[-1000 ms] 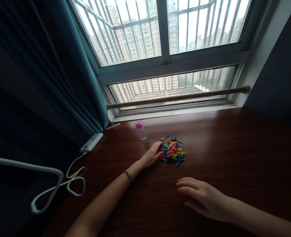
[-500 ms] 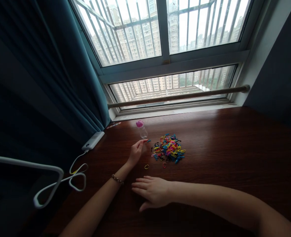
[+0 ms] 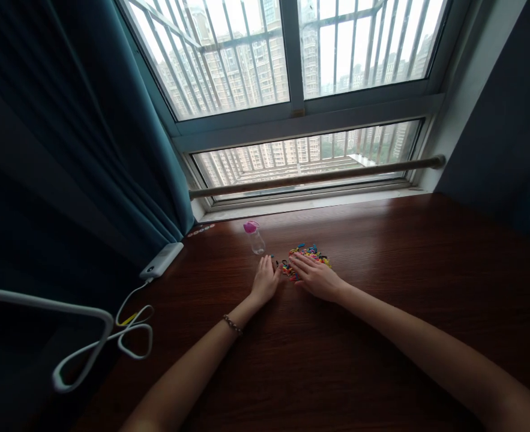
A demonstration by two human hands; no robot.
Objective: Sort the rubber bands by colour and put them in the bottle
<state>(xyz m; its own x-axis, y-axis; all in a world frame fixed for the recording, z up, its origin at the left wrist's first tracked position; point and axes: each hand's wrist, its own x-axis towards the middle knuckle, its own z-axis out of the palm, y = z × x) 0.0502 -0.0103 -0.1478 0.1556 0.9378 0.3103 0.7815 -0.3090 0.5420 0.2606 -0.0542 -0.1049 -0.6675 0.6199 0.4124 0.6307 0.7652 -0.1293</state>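
Note:
A heap of small coloured elastic hair bands (image 3: pixel 312 250) lies on the dark wooden table, partly covered by my right hand (image 3: pixel 315 278). That hand is flat over the near side of the heap with its fingers stretched out. My left hand (image 3: pixel 265 279), a bracelet at its wrist, rests on edge at the heap's left side, fingers extended and thumb towards the bands. Neither hand is closed on anything. Just beyond my left fingertips stands a small clear bottle (image 3: pixel 258 243) with a pink top (image 3: pixel 251 227).
A white power strip (image 3: pixel 161 261) with a looped white cable (image 3: pixel 135 324) lies at the left table edge, beside the blue curtain (image 3: pixel 156 180). A metal rail (image 3: pixel 319 177) crosses the window behind the table (image 3: pixel 404 270).
My right hand has moved forward onto the bands, and my left hand has shifted right to the heap's side. The loose yellow and red bands in front no longer show there.

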